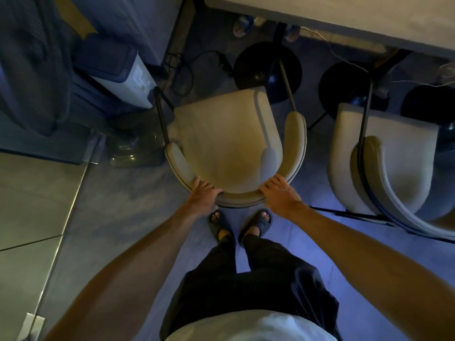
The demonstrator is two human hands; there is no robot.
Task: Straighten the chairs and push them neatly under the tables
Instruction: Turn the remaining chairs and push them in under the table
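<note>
A beige padded armchair (226, 141) with dark metal legs stands right in front of me, its curved back nearest me and its seat facing the white table (344, 13) at the top. It is turned slightly, its front edge short of the table. My left hand (203, 195) grips the left part of the curved backrest. My right hand (280, 191) rests on the right part of the same backrest, fingers curled over its top. A second beige chair (384, 163) stands at the right, its front under the table edge.
Round black table bases (268, 67) stand beneath the table. A white and dark bin (123, 77), a clear plastic jug (133, 146) and loose cables (182, 70) lie at the left of the chair. A glass panel (37, 193) borders the floor on the left.
</note>
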